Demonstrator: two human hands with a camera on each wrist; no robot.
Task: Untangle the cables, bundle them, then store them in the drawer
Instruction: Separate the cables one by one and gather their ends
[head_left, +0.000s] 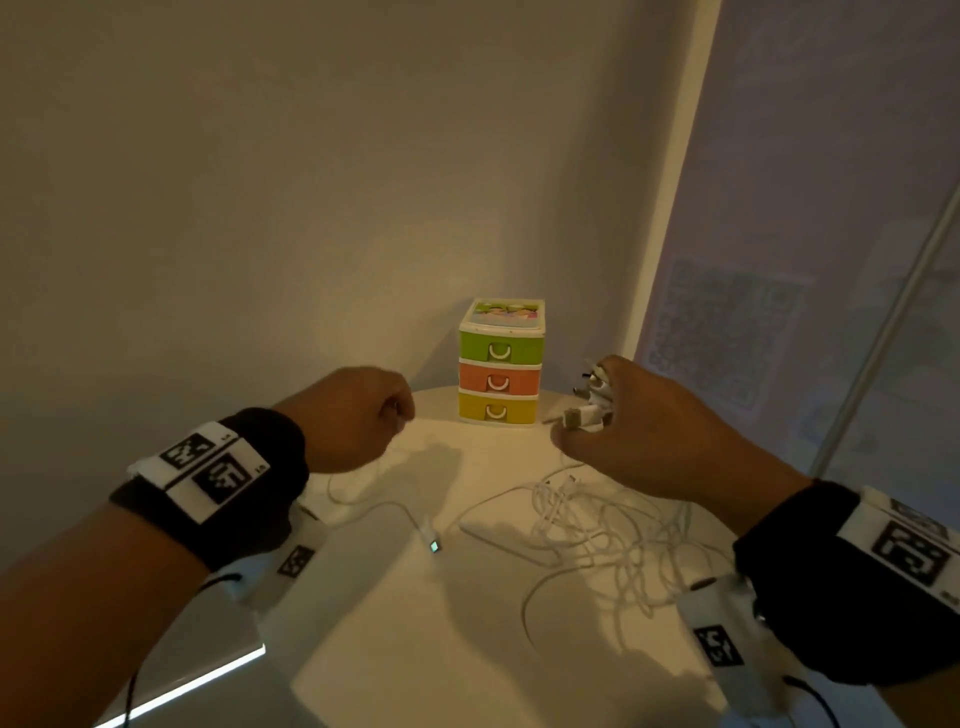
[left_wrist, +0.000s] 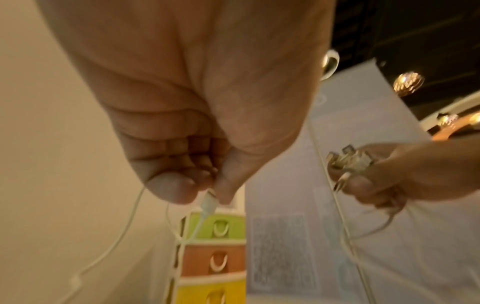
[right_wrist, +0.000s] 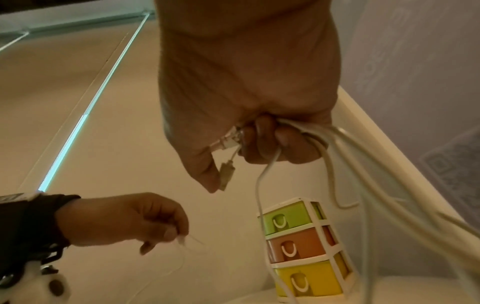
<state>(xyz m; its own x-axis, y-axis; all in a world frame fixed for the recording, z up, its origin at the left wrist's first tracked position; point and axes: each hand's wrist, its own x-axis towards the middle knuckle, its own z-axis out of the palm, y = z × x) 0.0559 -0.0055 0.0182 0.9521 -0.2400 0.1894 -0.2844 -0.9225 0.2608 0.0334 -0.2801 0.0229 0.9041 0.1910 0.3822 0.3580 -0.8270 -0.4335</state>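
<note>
A tangle of thin white cables (head_left: 597, 525) lies on the round white table (head_left: 415, 623). My right hand (head_left: 639, 426) is raised over it and grips a bunch of cable plug ends (head_left: 592, 402), with the cords (right_wrist: 363, 185) hanging down from the fist. My left hand (head_left: 363, 415) pinches one white connector (left_wrist: 209, 202) between thumb and fingers, and its cable (head_left: 374, 506) trails down to the table. A small drawer unit (head_left: 501, 364) with green, orange and yellow drawers, all shut, stands at the table's back edge.
A loose plug end (head_left: 431, 540) of a white cable rests mid-table. A beige wall (head_left: 260, 208) stands behind the table, and a pale panel printed with a QR pattern (head_left: 727, 338) is at the right. The table's curved edge runs at the lower left.
</note>
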